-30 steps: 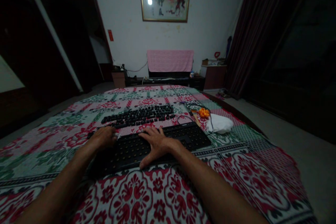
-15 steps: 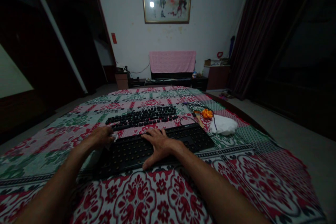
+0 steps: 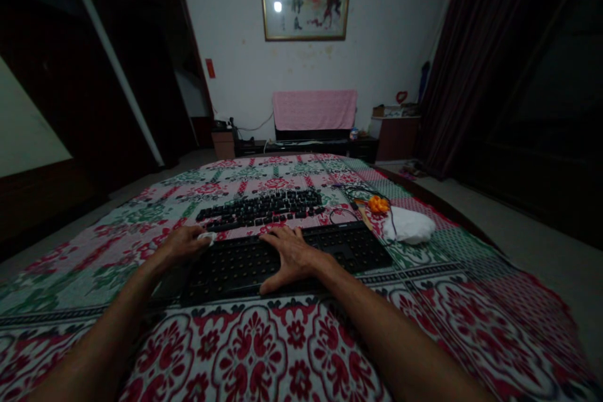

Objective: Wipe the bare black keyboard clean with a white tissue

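Observation:
A black keyboard base (image 3: 282,257) with its keycaps off lies on a red, white and green patterned bedspread (image 3: 292,352). Behind it the loose black keycaps (image 3: 261,207) are laid out in rows. My right hand (image 3: 289,251) lies flat on the middle of the keyboard base, fingers spread. My left hand (image 3: 186,242) is at the base's far left corner, fingers pinched on a small white wad (image 3: 207,238), perhaps a wipe.
A white cloth bundle (image 3: 409,226), a small orange object (image 3: 378,204) and a dark cable (image 3: 358,191) lie to the right of the keyboard. Beyond the bed stand a pink-draped TV stand (image 3: 315,110) and a framed picture (image 3: 305,9). Dark curtains hang at the right.
The view has drifted slightly, so everything sits a little further right. My left hand's white wad has shifted a little at the keyboard's left corner. My right hand stays flat.

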Demonstrator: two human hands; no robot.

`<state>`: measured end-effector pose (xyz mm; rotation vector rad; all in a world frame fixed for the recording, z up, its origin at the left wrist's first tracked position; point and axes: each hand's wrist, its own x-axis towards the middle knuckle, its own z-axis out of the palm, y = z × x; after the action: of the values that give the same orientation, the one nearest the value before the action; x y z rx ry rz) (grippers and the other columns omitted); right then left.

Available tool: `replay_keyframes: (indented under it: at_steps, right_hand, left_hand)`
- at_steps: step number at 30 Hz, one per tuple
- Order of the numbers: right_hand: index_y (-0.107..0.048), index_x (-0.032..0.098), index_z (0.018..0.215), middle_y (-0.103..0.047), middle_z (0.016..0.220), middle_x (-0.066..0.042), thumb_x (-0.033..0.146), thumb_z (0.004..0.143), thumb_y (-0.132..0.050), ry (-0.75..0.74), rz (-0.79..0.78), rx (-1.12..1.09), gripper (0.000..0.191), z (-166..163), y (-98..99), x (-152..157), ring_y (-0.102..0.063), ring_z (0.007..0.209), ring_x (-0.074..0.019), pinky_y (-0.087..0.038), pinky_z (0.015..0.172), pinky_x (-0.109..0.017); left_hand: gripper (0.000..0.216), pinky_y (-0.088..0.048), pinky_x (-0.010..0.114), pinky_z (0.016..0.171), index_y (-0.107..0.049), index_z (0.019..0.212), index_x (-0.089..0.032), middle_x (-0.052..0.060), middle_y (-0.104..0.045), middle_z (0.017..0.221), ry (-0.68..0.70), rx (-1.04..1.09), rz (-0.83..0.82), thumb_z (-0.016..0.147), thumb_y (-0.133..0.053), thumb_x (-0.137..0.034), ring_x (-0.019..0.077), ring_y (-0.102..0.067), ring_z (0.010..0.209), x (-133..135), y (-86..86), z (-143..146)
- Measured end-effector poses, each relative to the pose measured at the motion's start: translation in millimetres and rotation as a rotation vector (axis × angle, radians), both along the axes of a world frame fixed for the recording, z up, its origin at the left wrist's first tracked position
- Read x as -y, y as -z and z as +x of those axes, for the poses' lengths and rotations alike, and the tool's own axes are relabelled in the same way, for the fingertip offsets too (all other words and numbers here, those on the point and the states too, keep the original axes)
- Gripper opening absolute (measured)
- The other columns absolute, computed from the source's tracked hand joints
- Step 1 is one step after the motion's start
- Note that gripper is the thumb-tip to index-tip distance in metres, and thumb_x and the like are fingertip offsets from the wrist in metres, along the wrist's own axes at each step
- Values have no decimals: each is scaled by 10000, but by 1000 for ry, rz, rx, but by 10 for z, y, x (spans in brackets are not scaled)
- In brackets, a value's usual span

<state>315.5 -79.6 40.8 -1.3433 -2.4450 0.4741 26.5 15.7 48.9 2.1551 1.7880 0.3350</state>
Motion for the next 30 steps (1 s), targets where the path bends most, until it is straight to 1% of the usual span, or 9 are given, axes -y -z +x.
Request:
replay_keyframes:
  at_steps: [4, 8, 10, 12, 16, 19, 23, 26, 30]
  right_hand:
    - [-309, 213, 1370, -258, 1423, -146, 693, 491, -659, 2, 17, -2, 1061, 1, 21, -10, -173, 1310, -343, -36, 1050, -570]
    - [-327, 207, 1363, -261, 1421, -142, 711, 494, -643, -1, 24, 32, 1053, -4, 32, -24, -175, 1306, -345, -34, 1056, -554]
    - [-331, 208, 1362, -262, 1420, -141, 721, 493, -634, -1, 24, 46, 1054, -7, 38, -29, -176, 1305, -347, -34, 1058, -550]
    - [-332, 205, 1361, -263, 1419, -143, 732, 492, -625, 2, 32, 49, 1057, -8, 45, -31, -177, 1304, -350, -41, 1057, -552]
    - [-328, 202, 1361, -261, 1418, -145, 736, 504, -613, -1, 48, 54, 1048, -7, 54, -28, -181, 1302, -347, -42, 1054, -558]
    - [-326, 205, 1362, -256, 1420, -143, 735, 512, -608, -3, 44, 63, 1041, -4, 49, -25, -170, 1308, -343, -39, 1058, -550]
    - [-327, 198, 1363, -249, 1424, -148, 745, 514, -597, -8, 45, 71, 1045, 2, 37, -21, -174, 1309, -343, -42, 1064, -538]
    - [-324, 204, 1366, -251, 1425, -141, 749, 513, -595, -8, 46, 74, 1048, 4, 42, -25, -170, 1311, -341, -42, 1065, -540]
    - [-311, 213, 1373, -241, 1433, -133, 756, 502, -594, -8, 41, 73, 1065, 2, 62, -43, -153, 1317, -348, -39, 1063, -549]
  left_hand:
    - [386, -377, 224, 571, -654, 881, -169, 17, -645, 724, 12, -125, 50, 721, -433, -442, 172, -592, 700, 62, -80, 44]
    - [311, -386, 226, 620, -668, 864, -192, 25, -662, 779, 96, -256, 104, 765, -430, -366, 171, -595, 746, 140, -132, 205]
    - [285, -405, 238, 702, -670, 890, -197, 51, -662, 896, 125, -295, 173, 771, -445, -326, 186, -588, 843, 163, -105, 326]
    - [302, -411, 263, 758, -670, 923, -203, 72, -642, 953, 162, -326, 231, 790, -436, -341, 204, -577, 892, 180, -49, 444]
    - [352, -411, 274, 830, -647, 1006, -191, 77, -608, 992, 232, -284, 316, 830, -378, -336, 198, -564, 936, 197, 71, 576]
    - [344, -410, 280, 854, -646, 1013, -197, 69, -617, 989, 238, -245, 322, 825, -394, -335, 199, -560, 960, 196, 80, 574]
    - [314, -412, 279, 820, -665, 972, -201, 75, -647, 966, 214, -283, 244, 799, -434, -323, 203, -578, 924, 187, -26, 514]
    - [294, -415, 262, 729, -674, 927, -200, 72, -675, 907, 186, -330, 168, 789, -435, -300, 200, -598, 859, 175, -115, 434]
    - [282, -389, 234, 606, -673, 894, -192, 47, -682, 751, 149, -335, 87, 778, -440, -299, 183, -609, 735, 155, -191, 332]
